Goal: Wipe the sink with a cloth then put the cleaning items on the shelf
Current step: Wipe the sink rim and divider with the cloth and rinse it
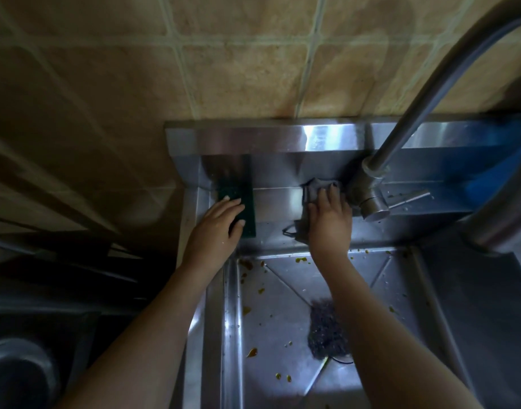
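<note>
We see the grey cloth (312, 191) bunched on the sink's (271, 320) back ledge, its length running from the basin edge toward the wall, just beside the faucet (368, 187) base. Our right hand (330, 219) presses it with flat fingers. Our left hand (216, 228) rests flat-fingered on a green scouring pad (249, 214) that also points toward the wall.
</note>
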